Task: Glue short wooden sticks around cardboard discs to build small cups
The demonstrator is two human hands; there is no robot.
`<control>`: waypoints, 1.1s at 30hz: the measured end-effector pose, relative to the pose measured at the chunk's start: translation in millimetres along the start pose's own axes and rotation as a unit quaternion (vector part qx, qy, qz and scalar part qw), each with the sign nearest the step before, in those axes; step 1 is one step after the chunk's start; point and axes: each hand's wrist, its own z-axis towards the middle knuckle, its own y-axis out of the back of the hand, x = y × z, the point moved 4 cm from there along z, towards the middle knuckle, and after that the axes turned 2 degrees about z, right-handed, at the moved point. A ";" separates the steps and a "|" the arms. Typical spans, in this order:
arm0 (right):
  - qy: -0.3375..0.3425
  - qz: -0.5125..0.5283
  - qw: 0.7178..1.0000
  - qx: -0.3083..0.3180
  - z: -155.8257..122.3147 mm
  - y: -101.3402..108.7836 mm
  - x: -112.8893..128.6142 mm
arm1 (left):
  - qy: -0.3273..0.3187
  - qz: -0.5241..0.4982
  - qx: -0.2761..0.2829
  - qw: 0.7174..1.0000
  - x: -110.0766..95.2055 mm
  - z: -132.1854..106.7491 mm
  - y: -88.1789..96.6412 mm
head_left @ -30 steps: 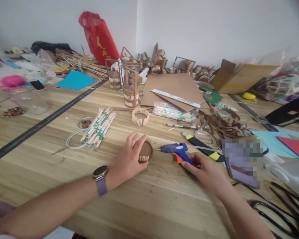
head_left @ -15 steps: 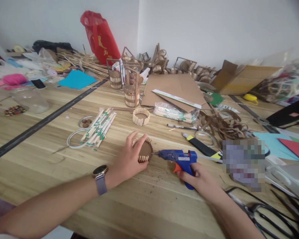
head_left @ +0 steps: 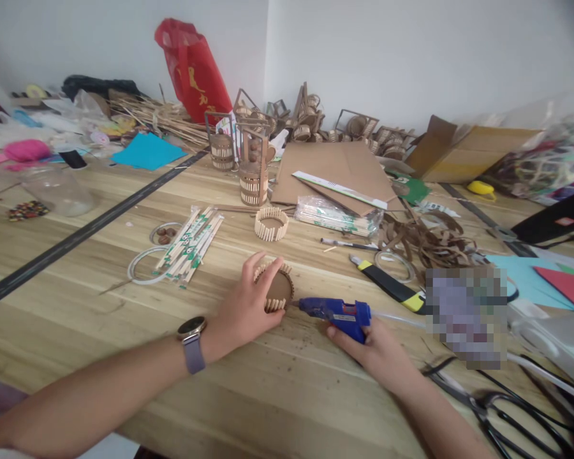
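Observation:
A round brown cardboard base (head_left: 280,287) with short wooden stick pieces standing along part of its rim lies on the table. My left hand (head_left: 253,296) grips it from the left, fingers over the far rim and thumb at the near side. In my right hand (head_left: 375,354) is a blue hot glue gun (head_left: 337,313), its nozzle at the base's right edge, where no sticks stand. Whether the tip touches the rim I cannot tell. Just behind stands a finished-looking ring of sticks on a like base (head_left: 271,225).
Left of my hands lie wrapped chopsticks (head_left: 189,245) and a tape roll (head_left: 148,266). A utility knife (head_left: 387,284), brown paper strips (head_left: 425,236) and black scissors (head_left: 511,408) lie to the right. Small stick baskets (head_left: 253,182) and cardboard sheets (head_left: 335,159) are behind.
The glue gun has tipped and shifted slightly down and towards me along the base's right edge; its orange trigger no longer shows. My left hand and the base stay put.

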 end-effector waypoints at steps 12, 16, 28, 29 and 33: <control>0.020 -0.054 0.998 0.024 -2.6 -4.6 0.0 | -0.006 -0.006 -0.006 1.000 -0.3 -0.2 -0.5; 0.008 -0.061 0.998 0.014 -2.9 -4.9 1.3 | -0.006 -0.008 -0.006 1.000 -0.1 0.1 -0.4; 0.028 -0.082 0.996 0.002 -3.4 -6.0 5.9 | -0.004 -0.010 -0.003 1.000 -1.1 0.1 -0.1; 0.027 -0.084 0.996 0.002 -3.5 -6.1 6.0 | -0.004 -0.012 -0.004 1.000 -1.1 0.3 -0.2; 0.018 -0.089 0.996 0.002 -4.1 -6.5 5.6 | -0.004 -0.013 -0.004 1.000 -0.9 0.9 -0.4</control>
